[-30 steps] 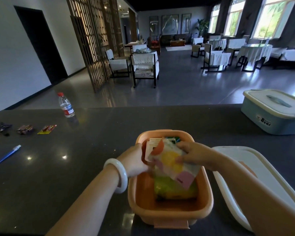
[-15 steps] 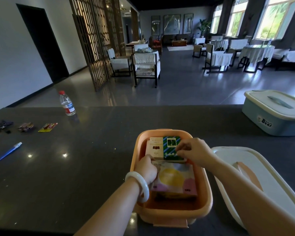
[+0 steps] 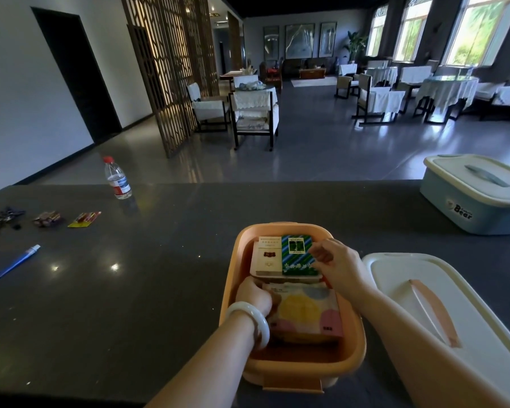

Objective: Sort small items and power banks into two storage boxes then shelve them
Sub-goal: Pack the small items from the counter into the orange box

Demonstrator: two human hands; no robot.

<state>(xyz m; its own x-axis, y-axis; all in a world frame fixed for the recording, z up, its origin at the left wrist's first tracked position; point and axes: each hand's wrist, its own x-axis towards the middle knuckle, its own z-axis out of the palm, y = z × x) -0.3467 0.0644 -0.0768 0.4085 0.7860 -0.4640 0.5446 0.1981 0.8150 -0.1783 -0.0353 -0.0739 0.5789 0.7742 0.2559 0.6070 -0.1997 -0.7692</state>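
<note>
One orange box (image 3: 290,368), open, sits at the near edge of the dark counter (image 3: 147,290); its white lid (image 3: 454,319), with an orange handle, lies flat just beside it on the right. A second box, blue (image 3: 480,213) with its lid on, stands well apart at the far right corner. Inside the orange box lie three items: a white pack (image 3: 267,256) and a green pack (image 3: 296,254) side by side at the far end, and one pastel packet (image 3: 306,315) nearer the person. The left hand (image 3: 255,295), with a white bangle (image 3: 252,322) on the wrist, is curled against the packet's left edge between it and the box wall; how firmly it grips cannot be told. The right hand (image 3: 336,263) is loosely curled, its fingertips touching the green pack's right edge. Far left lie one blue pen (image 3: 15,262) and three small clusters of items, too small to identify; one water bottle (image 3: 117,178) stands at the far edge. The counter between the pen and the orange box is bare.
</note>
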